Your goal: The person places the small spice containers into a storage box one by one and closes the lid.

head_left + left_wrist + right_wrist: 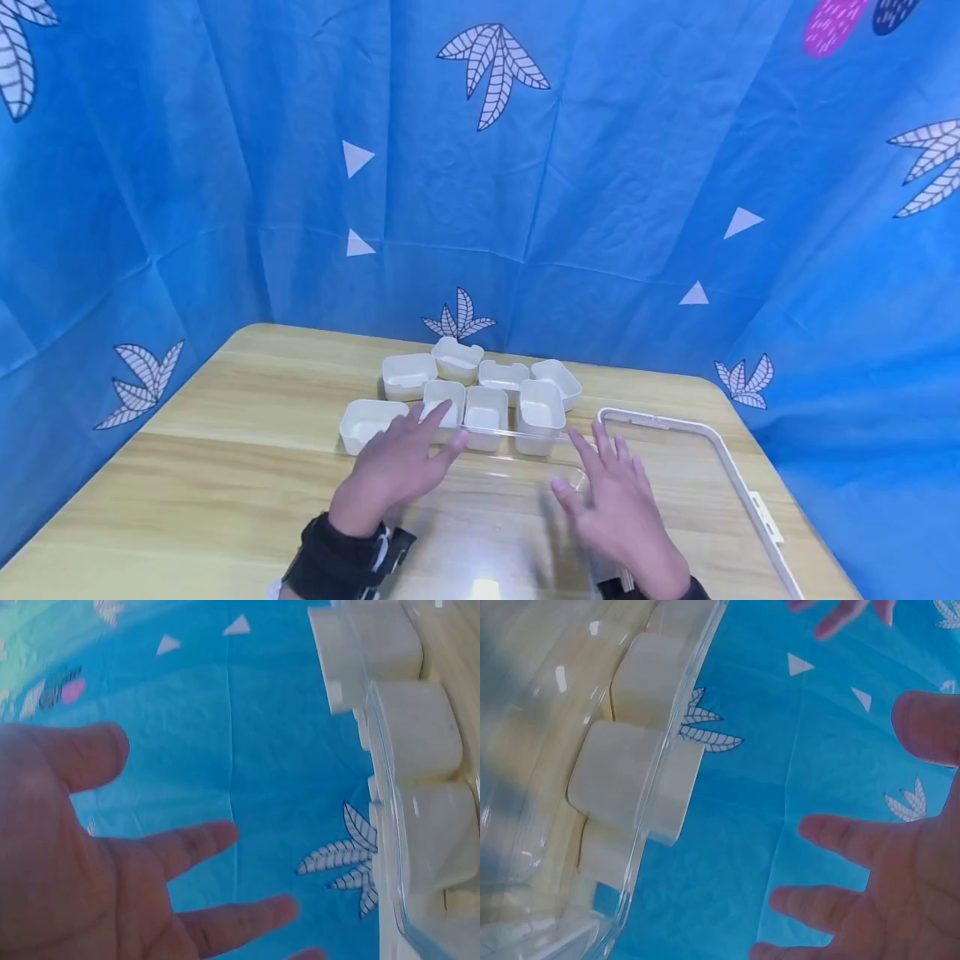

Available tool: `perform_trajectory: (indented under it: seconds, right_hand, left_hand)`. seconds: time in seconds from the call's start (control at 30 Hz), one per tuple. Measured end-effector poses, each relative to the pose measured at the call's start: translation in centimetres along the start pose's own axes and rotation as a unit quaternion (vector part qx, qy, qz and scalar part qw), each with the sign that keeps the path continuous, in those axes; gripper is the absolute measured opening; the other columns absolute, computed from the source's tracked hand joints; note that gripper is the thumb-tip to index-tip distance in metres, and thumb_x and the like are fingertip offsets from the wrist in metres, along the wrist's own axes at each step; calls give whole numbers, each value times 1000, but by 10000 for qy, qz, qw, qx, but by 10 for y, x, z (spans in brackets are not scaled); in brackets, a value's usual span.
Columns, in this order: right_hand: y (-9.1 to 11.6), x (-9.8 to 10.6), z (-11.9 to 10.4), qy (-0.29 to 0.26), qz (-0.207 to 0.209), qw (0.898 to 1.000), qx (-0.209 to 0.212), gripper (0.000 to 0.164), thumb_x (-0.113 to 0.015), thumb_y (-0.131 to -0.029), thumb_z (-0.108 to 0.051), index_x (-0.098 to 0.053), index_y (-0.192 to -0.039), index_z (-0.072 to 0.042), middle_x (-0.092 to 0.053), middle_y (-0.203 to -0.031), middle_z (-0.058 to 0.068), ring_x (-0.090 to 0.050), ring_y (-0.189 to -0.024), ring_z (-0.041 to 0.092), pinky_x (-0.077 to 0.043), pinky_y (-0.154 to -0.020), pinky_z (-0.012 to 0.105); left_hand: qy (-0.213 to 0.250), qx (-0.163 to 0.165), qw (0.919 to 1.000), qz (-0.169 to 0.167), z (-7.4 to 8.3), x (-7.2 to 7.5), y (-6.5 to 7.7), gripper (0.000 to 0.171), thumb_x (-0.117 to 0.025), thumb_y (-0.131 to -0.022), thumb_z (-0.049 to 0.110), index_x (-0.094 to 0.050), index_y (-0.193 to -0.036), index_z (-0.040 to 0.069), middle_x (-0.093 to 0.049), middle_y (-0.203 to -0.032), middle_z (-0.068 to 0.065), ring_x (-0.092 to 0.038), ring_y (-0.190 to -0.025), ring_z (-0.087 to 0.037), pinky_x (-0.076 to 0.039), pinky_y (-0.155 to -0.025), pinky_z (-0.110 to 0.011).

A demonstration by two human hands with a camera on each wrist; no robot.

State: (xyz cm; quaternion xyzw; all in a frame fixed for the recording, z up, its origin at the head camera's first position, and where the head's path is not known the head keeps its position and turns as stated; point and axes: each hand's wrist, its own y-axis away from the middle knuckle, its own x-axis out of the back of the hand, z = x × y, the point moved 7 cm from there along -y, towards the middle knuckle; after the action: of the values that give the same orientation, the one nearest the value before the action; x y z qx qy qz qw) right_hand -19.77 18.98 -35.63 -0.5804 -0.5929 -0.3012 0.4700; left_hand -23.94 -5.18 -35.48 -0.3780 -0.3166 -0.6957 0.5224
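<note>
Clear plastic box (495, 475) is sitting on the wood-grain table (187, 483) at the near centre, between and partly beneath both hands, its far rim overlapping the front white tubs in the head view. Reading left to right: the left hand (397, 467), above a black wristband (337, 554), is hovering with thumb and fingers spread, holding nothing; the left wrist view is showing it apart from box and tubs. Eight white tubs (408, 372) are clustering beyond the box, uneven in spacing and angle, several nearly touching. The right hand (618, 508) is hovering with fingers spread, likewise gripping nothing and standing apart from the left. At far right, a white frame (730, 463) with a side latch is lying on the table. Step in hand, judged: the hands appear to be pausing between grasps, with the box placed and no tub seen standing in it. Any next move on a tub would be calling for a reach over the far rim and a light pinch on a tub wall. Labels: no brand or writing is showing legibly; the blue curtain (637, 167) is carrying only leaves, triangles and rounded motifs.
</note>
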Motion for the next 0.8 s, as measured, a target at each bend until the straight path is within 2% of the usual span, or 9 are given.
perform_trajectory:
  seconds: [0.17,0.27,0.4,0.47,0.63,0.8]
  right_hand:
    - [-2,4,4,-27,188,9998,89,64,-53,-96,-49,-43,-146,-10,-27,-153,24,-18,-138,50,-13,-108,68]
    - [-3,5,5,-51,327,9993,180,60,-57,-95,-42,-47,-142,-7,-32,-150,24,-24,-136,51,-16,-108,67]
    - [-2,11,10,-143,368,9986,345,56,-63,-94,-33,-50,-138,-3,-42,-144,26,-37,-130,50,-27,-105,64]
    - [-3,17,13,-236,278,9984,437,55,-65,-93,-29,-50,-137,-2,-46,-140,26,-43,-127,47,-33,-103,62]
    - [-9,30,19,-320,9,9966,757,50,-67,-92,-22,-52,-134,1,-55,-133,21,-51,-122,40,-41,-100,55]
    - [-25,30,24,-316,158,9923,1189,41,-68,-90,-12,-58,-126,5,-63,-121,19,-60,-110,37,-48,-93,52]
  left_hand:
    - [522,-15,9985,-184,-22,6,-7,69,-56,-95,48,-35,-150,10,-51,-137,-23,-47,-125,-43,-40,-97,-60]
    - [661,2,9975,-253,-36,9,-9,67,-67,-91,36,-40,-145,6,-62,-110,-16,-60,-97,-33,-49,-80,-49]
    - [883,43,9951,-447,-49,8,-10,59,-71,-89,26,-47,-139,5,-59,-92,-5,-54,-79,-20,-47,-69,-39]
    - [957,5,9938,-563,-54,6,-10,55,-72,-88,23,-50,-136,6,-62,-96,-5,-58,-83,-19,-49,-73,-40]
    - [1339,-159,9873,-845,-60,1,-14,53,-73,-87,16,-51,-134,6,-65,-96,-5,-61,-78,-19,-51,-70,-38]
    - [1374,-134,9859,-945,-70,1,-16,56,-74,-84,8,-50,-134,0,-64,-85,-3,-58,-70,-17,-48,-66,-34]
